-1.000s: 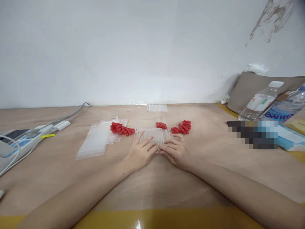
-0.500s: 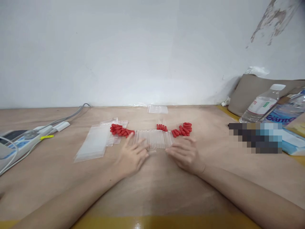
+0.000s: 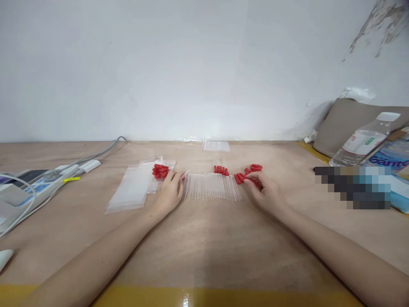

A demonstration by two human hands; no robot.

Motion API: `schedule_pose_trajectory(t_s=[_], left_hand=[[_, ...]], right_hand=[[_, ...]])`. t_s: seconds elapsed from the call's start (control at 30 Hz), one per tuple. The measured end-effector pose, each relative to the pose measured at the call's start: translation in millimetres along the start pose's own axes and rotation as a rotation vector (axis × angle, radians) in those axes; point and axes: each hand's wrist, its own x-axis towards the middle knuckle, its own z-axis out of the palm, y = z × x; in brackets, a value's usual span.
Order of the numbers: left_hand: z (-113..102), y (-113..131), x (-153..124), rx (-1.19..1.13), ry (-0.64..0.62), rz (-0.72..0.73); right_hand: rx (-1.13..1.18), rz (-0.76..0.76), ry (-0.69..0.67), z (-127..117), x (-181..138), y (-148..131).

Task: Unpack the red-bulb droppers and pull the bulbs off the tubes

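Note:
A row of clear thin tubes (image 3: 211, 186) lies side by side on the wooden table (image 3: 204, 238). My left hand (image 3: 170, 192) sits at the row's left end, its fingers pinched on one clear tube beside a pile of red caps (image 3: 160, 170). My right hand (image 3: 265, 191) is at the row's right end, fingers curled and pinching among a second pile of red caps (image 3: 247, 174). A few more red caps (image 3: 221, 170) lie behind the tubes.
A stack of clear plastic bags (image 3: 134, 187) lies left of the tubes, another bag (image 3: 215, 146) near the wall. A power strip with cables (image 3: 38, 183) is far left. Water bottles (image 3: 364, 143), a beige pouch (image 3: 345, 121) and a blurred patch are at the right.
Both hands left the middle of the tube row and moved apart. The left went to the left cap pile and pinched a tube; the right went to the right cap pile.

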Motion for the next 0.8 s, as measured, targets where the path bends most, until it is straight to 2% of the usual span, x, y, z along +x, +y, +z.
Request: schedule_pose_trajectory(t_s=[0.13, 0.3, 0.4, 0.6, 0.8], left_hand=[[4.6, 2.3, 0.5, -0.039, 0.008, -0.063], [4.9, 5.8, 1.3, -0.048, -0.003, -0.09], [4.8, 7.3, -0.5, -0.09, -0.004, -0.079], [2.3, 10.3, -3.7, -0.155, 0.017, -0.057], [-1.0, 11.1, -4.2, -0.144, 0.049, -0.022]], right_hand=[[-0.013, 0.169, 0.062, -14.8, 24.0, 8.0], [0.061, 0.391, 0.061, -34.1, 71.8, 35.7], [0.054, 0.488, -0.001, -37.8, 86.2, 48.7], [0.023, 0.424, -0.263, -30.2, 77.7, 52.5], [-0.042, 0.398, -0.323, -26.5, 71.3, 38.2]])
